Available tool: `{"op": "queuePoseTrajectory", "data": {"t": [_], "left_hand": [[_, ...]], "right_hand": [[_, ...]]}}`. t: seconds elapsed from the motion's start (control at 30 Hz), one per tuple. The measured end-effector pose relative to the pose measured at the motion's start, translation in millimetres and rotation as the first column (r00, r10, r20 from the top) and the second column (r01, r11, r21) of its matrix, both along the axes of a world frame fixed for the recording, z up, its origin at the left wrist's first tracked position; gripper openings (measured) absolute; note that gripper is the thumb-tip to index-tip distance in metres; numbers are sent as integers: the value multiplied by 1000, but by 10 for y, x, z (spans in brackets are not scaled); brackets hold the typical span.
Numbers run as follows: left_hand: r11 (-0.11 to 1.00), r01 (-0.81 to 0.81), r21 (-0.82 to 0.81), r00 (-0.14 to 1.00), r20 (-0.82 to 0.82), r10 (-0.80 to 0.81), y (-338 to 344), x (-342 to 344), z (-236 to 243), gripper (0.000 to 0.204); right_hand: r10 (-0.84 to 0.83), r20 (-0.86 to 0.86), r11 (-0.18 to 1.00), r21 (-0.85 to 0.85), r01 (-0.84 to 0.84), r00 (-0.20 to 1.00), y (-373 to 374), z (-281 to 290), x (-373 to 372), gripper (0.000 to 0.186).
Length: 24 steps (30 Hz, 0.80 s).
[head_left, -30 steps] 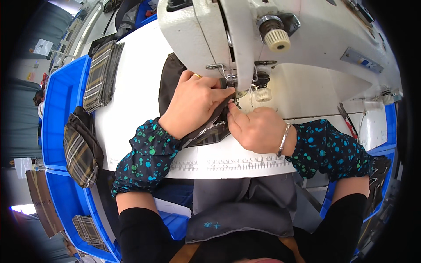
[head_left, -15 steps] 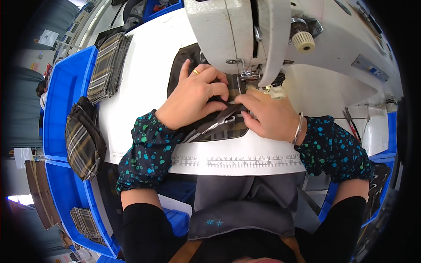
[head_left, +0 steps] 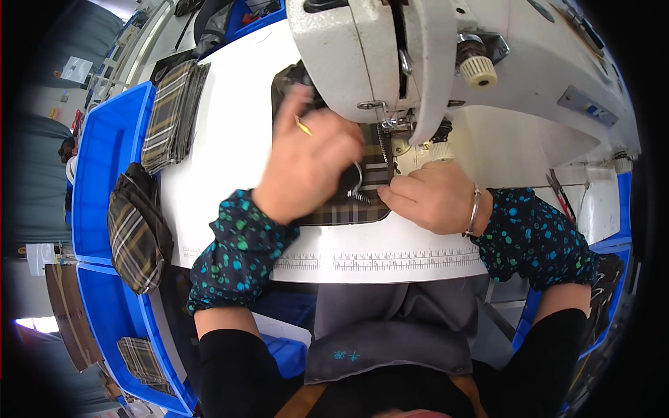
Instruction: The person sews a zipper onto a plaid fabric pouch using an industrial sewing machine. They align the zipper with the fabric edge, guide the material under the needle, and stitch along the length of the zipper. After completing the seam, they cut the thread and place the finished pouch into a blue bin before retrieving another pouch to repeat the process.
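A dark brown plaid fabric piece [head_left: 369, 209] lies under the sewing machine's presser foot [head_left: 397, 125]. A silvery zipper [head_left: 382, 145] runs along it below the foot, and a curled zipper end [head_left: 358, 196] rests on top nearer me. My left hand [head_left: 310, 160], with a yellow ring, is over the left part of the fabric, its fingers smeared by motion. My right hand [head_left: 433, 198] has its fingers curled and pressed together at the fabric's right edge, pinching it. Part of the fabric is hidden under my left hand.
The white sewing machine [head_left: 341, 56] overhangs the work. Stacked plaid pieces [head_left: 171, 115] and a plaid pouch [head_left: 139, 233] are on the left beside blue bins [head_left: 104, 181]. Red-handled scissors [head_left: 559, 191] lie right. A printed ruler [head_left: 376, 265] marks the table's front edge.
My left hand has lifted and moved slightly nearer me. My right hand has drawn toward me and right, away from the presser foot. The dark fold between the hands has opened, showing more plaid.
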<state>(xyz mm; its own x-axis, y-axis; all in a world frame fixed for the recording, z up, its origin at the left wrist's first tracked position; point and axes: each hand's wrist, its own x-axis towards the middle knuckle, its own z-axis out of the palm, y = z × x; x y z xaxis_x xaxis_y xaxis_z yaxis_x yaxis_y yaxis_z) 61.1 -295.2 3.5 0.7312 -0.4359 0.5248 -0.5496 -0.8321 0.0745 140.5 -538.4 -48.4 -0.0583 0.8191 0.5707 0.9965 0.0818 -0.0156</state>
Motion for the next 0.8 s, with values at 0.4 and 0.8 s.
{"op": "queuePoseTrajectory", "data": {"t": [0.4, 0.8], "left_hand": [[946, -137, 295, 968, -164, 192, -261, -238, 125, 23], [942, -73, 326, 997, 42, 63, -207, -260, 217, 23]], "right_hand": [[-189, 19, 957, 226, 180, 982, -5, 75, -16, 13], [-225, -61, 957, 176, 232, 973, 4, 139, -14, 15]]}}
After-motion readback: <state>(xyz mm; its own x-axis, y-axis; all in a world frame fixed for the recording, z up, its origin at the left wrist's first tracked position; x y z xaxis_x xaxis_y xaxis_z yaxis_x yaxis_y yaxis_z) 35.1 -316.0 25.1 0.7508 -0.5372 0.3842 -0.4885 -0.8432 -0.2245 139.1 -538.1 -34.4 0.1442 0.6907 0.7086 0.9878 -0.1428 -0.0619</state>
